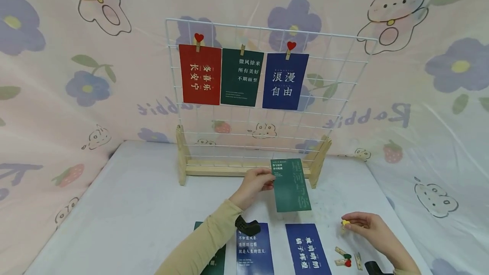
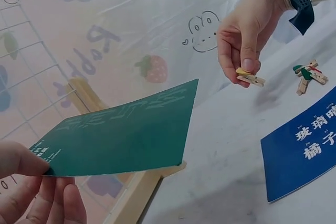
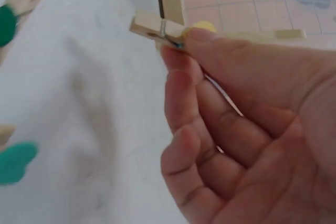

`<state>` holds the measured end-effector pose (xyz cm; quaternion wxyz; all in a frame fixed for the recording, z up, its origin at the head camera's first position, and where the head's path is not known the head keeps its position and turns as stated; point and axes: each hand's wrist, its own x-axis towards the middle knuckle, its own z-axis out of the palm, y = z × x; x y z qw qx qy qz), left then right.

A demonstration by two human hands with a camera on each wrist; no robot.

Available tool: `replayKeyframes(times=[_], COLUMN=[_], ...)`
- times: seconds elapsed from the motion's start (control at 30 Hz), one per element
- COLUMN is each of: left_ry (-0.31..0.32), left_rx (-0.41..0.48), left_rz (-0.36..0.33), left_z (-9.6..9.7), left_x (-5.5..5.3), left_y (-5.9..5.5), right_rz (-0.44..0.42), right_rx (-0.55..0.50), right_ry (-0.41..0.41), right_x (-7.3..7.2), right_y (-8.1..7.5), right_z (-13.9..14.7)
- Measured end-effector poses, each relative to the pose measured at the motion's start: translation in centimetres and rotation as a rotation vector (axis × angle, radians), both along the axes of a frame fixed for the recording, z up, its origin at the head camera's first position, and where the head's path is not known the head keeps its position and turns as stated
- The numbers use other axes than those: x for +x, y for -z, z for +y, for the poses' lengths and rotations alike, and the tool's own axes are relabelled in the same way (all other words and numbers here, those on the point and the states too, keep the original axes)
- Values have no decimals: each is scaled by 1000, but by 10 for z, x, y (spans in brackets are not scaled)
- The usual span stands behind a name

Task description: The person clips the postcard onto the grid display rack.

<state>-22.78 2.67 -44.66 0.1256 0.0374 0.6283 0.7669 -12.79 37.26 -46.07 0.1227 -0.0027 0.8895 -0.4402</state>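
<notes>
My left hand [image 1: 253,186] pinches a green card [image 1: 292,186] by its left edge, in front of the grid rack's wooden base. In the left wrist view the green card [image 2: 126,135] extends away from the thumb and fingertips, raised over the table. Low on the right, my right hand [image 1: 364,226] holds a small wooden clothespin [image 3: 157,27] with a yellow decoration between thumb and fingertips. Beside that hand lie several clothespins [image 1: 347,262] with green and red decorations. A blue card [image 1: 308,249] rests on the table between the two hands.
A white wire grid [image 1: 244,137] stands on wooden feet [image 1: 181,156]. Clipped along its top are a red card [image 1: 200,75], a dark green card [image 1: 240,84] and a blue card [image 1: 284,88]. Near the left forearm lie another blue card [image 1: 254,258] and a partly covered green card [image 1: 215,264].
</notes>
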Motion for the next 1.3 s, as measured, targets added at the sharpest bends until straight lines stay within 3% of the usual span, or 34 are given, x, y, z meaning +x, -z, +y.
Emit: replayKeyframes(times=[0.3,0.77,1.3], left_ry=[5,-21,-29], left_rx=[-32,-66,-83], left_rz=[70,132,260], left_z=[-11,-18,-21], left_x=[-3,-1,-8], left_y=[-19,-50,-74], right_rz=[102,221,409], right_rx=[-30,49,160], right_ry=[-51,-23,-53], right_x=[-16,-32,-45], right_y=[-18,-59,-108], right_z=[-17,-31,-36])
